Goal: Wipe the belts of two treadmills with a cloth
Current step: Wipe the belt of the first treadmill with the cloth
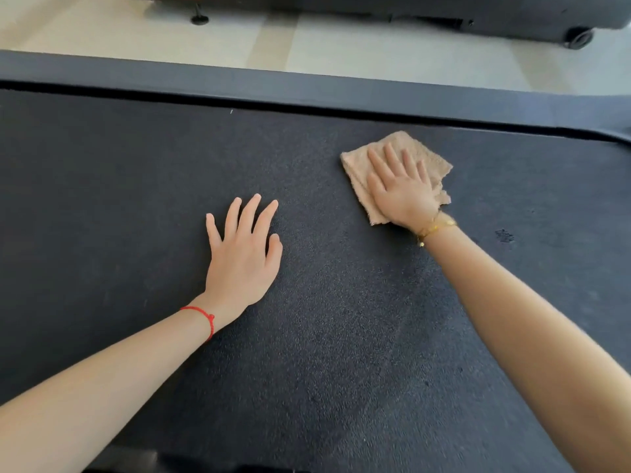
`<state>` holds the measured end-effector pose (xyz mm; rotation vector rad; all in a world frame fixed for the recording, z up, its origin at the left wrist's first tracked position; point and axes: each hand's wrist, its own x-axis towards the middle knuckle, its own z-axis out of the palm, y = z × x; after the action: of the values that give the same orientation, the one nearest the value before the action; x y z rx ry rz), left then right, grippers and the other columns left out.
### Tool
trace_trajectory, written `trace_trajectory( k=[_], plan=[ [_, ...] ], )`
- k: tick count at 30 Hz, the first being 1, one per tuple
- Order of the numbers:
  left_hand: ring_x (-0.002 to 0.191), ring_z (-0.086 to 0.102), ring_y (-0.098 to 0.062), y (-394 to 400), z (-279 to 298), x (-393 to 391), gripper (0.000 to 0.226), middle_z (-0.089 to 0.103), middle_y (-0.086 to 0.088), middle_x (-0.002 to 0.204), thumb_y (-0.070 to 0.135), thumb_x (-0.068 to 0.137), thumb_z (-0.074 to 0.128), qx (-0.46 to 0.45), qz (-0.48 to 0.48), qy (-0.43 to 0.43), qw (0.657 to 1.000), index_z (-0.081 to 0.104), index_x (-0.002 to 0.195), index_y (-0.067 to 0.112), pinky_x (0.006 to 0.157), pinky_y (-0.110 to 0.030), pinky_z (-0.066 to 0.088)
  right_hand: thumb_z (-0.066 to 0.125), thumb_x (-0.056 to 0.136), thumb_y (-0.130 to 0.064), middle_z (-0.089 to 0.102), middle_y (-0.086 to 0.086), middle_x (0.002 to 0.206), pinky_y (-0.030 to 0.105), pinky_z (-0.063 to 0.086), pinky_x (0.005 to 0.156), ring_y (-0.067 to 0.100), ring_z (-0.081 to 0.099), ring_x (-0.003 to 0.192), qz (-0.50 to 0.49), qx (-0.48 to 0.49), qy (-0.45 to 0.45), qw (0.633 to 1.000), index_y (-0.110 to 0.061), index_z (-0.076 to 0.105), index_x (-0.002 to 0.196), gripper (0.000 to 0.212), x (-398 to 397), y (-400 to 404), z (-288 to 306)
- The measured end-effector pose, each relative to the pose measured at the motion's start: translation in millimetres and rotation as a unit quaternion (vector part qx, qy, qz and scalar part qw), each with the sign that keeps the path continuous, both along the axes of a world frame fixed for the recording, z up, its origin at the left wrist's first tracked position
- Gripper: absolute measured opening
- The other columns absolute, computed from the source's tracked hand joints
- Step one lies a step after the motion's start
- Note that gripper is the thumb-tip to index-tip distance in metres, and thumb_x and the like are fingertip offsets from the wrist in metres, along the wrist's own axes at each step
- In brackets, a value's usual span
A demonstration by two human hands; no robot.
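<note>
A dark, grainy treadmill belt (136, 186) fills most of the head view. A folded beige cloth (426, 155) lies on the belt toward the far right. My right hand (401, 189) presses flat on the cloth with straight, spread fingers. My left hand (242, 257) rests flat on the bare belt near the middle, fingers spread, holding nothing. Faint wipe streaks show on the belt between my arms.
The treadmill's grey side rail (307, 90) runs along the far edge of the belt. Beyond it is pale floor (307, 46), and the base of a second machine (478, 15) with a wheel (580, 37) stands at the top. A small dark mark (504, 235) sits on the belt at right.
</note>
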<state>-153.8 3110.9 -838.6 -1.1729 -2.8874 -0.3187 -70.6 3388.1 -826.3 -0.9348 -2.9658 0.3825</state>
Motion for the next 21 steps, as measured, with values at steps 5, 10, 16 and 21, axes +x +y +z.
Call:
trace_trajectory(
  k=[5,10,16,21],
  plan=[
    [0.152,0.01,-0.024,-0.9,0.0,1.4,0.055,0.02,0.0,0.163,0.035,0.101,0.03,0.018,-0.001,-0.005,1.0,0.024,0.155,0.027,0.119,-0.063,0.006,0.019,0.105,-0.048,0.008,-0.007,0.166,0.043,0.0,0.124,0.022,0.002,0.153,0.14,0.025,0.028,0.989,-0.038,0.014,0.157,0.053,75.8,-83.6,0.1],
    [0.152,0.009,-0.024,-4.4,0.1,0.5,0.054,0.021,-0.001,0.163,0.035,0.102,0.03,0.021,-0.007,-0.01,1.0,0.025,0.155,0.026,0.119,-0.062,0.005,0.019,0.104,-0.05,0.002,-0.011,0.166,0.04,-0.003,0.124,0.018,-0.001,0.153,0.037,0.034,0.015,0.999,-0.041,0.012,0.157,0.053,126.6,-55.7,-0.8],
    [0.152,0.011,-0.027,-2.9,3.7,8.1,0.053,0.021,-0.003,0.163,0.033,0.104,0.031,0.019,0.0,-0.009,1.0,0.025,0.156,0.024,0.12,-0.061,0.007,0.02,0.105,-0.046,0.002,-0.004,0.167,0.046,-0.004,0.123,0.024,-0.003,0.153,-0.118,0.003,-0.01,0.993,-0.037,0.011,0.158,0.054,112.7,-33.7,0.7],
    [0.152,0.007,-0.028,-0.8,4.0,17.3,0.055,0.017,-0.004,0.164,0.036,0.104,0.031,0.013,0.006,-0.025,1.0,0.022,0.157,0.024,0.12,-0.061,0.005,0.019,0.105,-0.048,0.005,-0.008,0.166,0.043,-0.003,0.124,0.022,-0.002,0.153,0.047,0.032,0.009,0.998,-0.037,0.012,0.158,0.054,139.1,-112.8,-1.2]
  ],
)
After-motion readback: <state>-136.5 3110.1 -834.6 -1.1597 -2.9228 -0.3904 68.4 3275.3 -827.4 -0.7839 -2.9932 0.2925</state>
